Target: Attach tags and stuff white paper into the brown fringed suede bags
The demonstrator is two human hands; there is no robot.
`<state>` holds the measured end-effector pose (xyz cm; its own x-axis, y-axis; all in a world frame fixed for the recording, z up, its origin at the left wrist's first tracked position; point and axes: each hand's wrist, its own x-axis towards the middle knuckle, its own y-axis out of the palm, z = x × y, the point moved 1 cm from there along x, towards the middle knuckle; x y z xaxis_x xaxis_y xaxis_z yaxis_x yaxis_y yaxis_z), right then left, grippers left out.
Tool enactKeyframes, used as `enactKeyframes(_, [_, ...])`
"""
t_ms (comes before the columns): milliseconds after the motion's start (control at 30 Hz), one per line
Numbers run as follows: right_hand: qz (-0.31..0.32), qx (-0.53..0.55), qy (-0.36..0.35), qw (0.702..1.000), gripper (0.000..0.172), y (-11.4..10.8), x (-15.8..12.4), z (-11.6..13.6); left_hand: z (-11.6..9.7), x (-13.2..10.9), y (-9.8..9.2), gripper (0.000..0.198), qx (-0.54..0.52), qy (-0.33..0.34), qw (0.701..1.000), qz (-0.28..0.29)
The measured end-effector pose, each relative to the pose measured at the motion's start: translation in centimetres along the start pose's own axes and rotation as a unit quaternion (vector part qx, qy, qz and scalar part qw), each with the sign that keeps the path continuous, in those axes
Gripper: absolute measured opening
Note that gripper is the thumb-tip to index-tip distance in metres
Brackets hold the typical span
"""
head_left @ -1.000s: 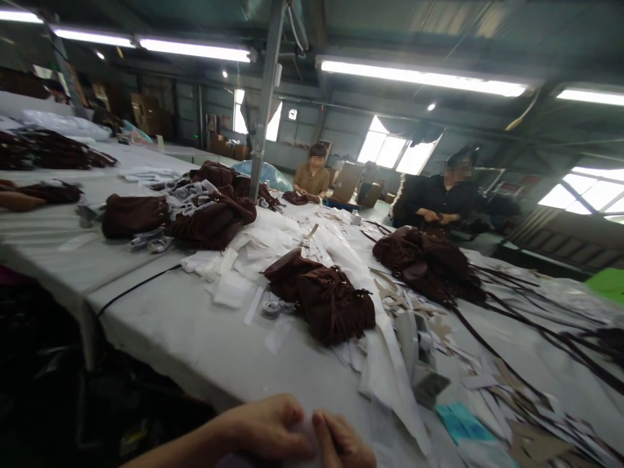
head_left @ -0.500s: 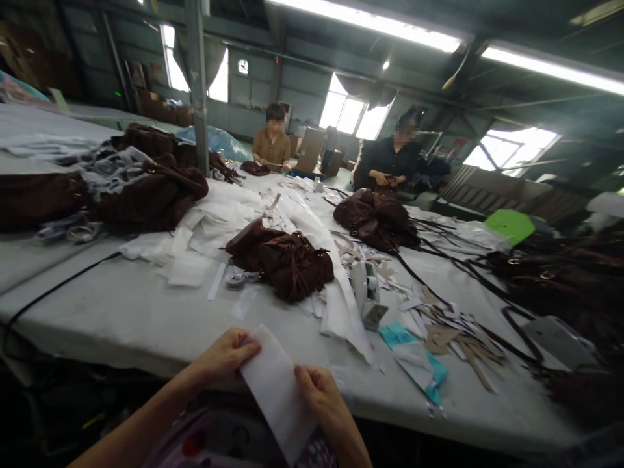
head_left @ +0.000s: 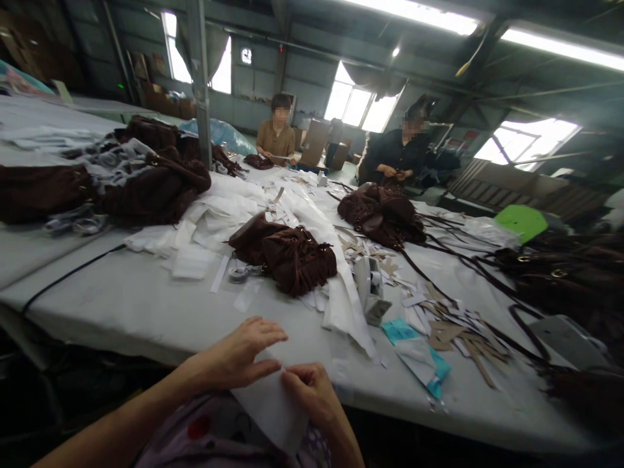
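Observation:
A white sheet (head_left: 275,409), paper or thin cloth, hangs over my lap at the table's near edge. My right hand (head_left: 308,390) pinches its upper right edge between thumb and fingers. Over the sheet's top, my left hand (head_left: 251,350) has its fingers stretched out and its thumb apart. Part of the sheet shows between that thumb and the fingers; whether the thumb touches it I cannot tell. Beyond my hands a brown gathered bag (head_left: 287,257) lies on the table, beside a roll of tape (head_left: 238,273).
A tape dispenser (head_left: 370,292), a blue-and-white packet (head_left: 416,357) and beige scraps (head_left: 458,338) lie to the right. More brown bags (head_left: 383,214) and white sheets (head_left: 195,244) cover the table (head_left: 131,312). A metal post (head_left: 199,84) stands at left. Two people work across the table.
My left hand has let go of the sheet's upper left corner, its fingers now spread and moved right toward my right hand. The sheet has sunk and bent; my right hand still pinches it.

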<state>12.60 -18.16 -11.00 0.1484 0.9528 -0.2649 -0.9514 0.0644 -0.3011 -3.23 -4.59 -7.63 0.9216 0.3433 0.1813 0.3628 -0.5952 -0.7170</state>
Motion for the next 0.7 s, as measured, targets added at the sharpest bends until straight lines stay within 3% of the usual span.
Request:
enactKeyframes(100, [0.012,-0.023,-0.006,1.0,0.035,0.3,-0.4,0.5,-0.9,0.6,0.9,0.024,-0.006,-0.008,0.989,0.15])
enactKeyframes(267, [0.009,-0.045,0.001,0.999,0.037,0.9,-1.0,0.4,0.1,0.7,2.8,0.02,-0.095,-0.055,0.974,0.197])
enactKeyframes(433, [-0.02,-0.079,-0.034,0.996,0.035,1.5,-1.3,0.4,0.8,0.2,3.9,0.013,-0.228,-0.1,0.951,0.185])
enactKeyframes(500, [-0.052,-0.129,-0.069,0.988,0.038,1.9,-1.5,0.6,1.1,0.0,4.5,0.011,-0.322,-0.153,0.922,0.152])
enactKeyframes(600, [-0.14,-0.227,-0.151,0.952,0.038,2.9,-1.8,0.9,1.6,-0.1,5.8,0.011,-0.435,-0.239,0.863,0.092])
enactKeyframes(700, [-0.224,-0.289,-0.249,0.897,0.03,4.0,-2.2,0.9,2.0,-0.2,6.8,0.018,-0.471,-0.269,0.838,0.059])
